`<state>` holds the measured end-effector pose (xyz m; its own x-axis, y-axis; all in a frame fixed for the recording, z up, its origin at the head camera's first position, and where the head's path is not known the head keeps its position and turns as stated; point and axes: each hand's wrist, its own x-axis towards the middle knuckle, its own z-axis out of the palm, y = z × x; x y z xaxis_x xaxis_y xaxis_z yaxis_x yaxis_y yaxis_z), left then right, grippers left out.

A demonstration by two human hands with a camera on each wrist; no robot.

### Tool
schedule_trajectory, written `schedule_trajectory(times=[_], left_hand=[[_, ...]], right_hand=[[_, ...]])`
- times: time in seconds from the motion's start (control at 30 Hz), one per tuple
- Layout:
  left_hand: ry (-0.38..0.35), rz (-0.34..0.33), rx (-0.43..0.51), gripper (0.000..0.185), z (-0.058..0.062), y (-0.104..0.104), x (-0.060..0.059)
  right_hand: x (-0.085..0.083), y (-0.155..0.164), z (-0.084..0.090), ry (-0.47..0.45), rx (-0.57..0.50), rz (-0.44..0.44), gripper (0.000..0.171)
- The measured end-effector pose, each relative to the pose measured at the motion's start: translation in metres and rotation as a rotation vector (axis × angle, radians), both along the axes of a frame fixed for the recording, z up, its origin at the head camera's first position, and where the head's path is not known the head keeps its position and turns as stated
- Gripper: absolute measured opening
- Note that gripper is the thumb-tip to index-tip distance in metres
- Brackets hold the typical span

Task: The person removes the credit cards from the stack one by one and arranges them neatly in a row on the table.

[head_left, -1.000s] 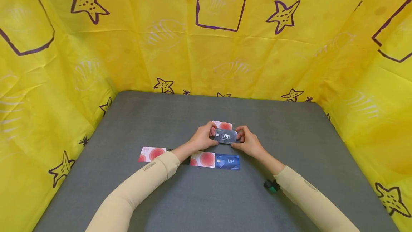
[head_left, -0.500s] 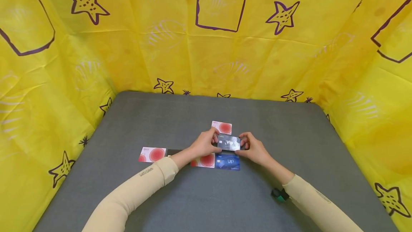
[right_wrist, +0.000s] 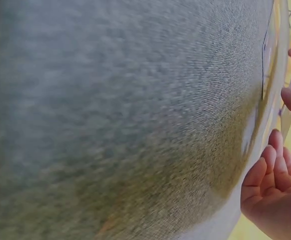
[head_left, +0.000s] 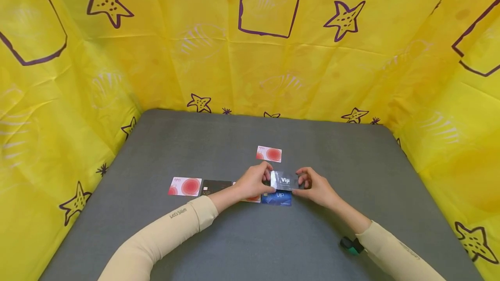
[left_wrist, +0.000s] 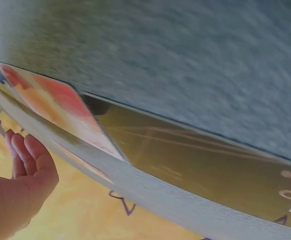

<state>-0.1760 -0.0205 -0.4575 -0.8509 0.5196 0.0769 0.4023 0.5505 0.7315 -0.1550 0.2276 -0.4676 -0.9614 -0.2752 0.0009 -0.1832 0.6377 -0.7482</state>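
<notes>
A grey card marked Vip point(head_left: 284, 181) is held between both hands. My left hand point(head_left: 253, 182) pinches its left edge and my right hand point(head_left: 318, 188) grips the right one. Just below it, a blue VIP card point(head_left: 278, 200) lies on the table, its upper part covered by the held card. Left of the blue card is a white-and-red card point(head_left: 253, 199), mostly hidden by my left hand. A black card point(head_left: 214, 185) and another white-and-red card point(head_left: 185, 186) continue the row leftward. In the left wrist view the dark card point(left_wrist: 195, 165) looms large.
Farther back lies a single white-and-red card point(head_left: 268, 154). The dark grey table point(head_left: 250, 242) is bounded at the back and sides by yellow patterned cloth point(head_left: 242, 73). A black-and-green item point(head_left: 351, 245) is by my right forearm.
Both hands have drawn the grey card toward me and slightly right, from in front of the back white-and-red card to over the upper part of the blue card.
</notes>
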Motion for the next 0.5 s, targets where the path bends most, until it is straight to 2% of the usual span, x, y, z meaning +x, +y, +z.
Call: schedule_trajectory(times=[0.3, 0.5], left_hand=[[0.021, -0.018, -0.04, 0.055, 0.005, 0.012, 0.009], [0.056, -0.012, -0.106, 0.052, 0.007, 0.021, 0.012]], right_hand=[[0.013, 0.012, 0.002, -0.009, 0.009, -0.004, 0.055], [0.02, 0.022, 0.001, 0.0, 0.028, -0.008, 0.054]])
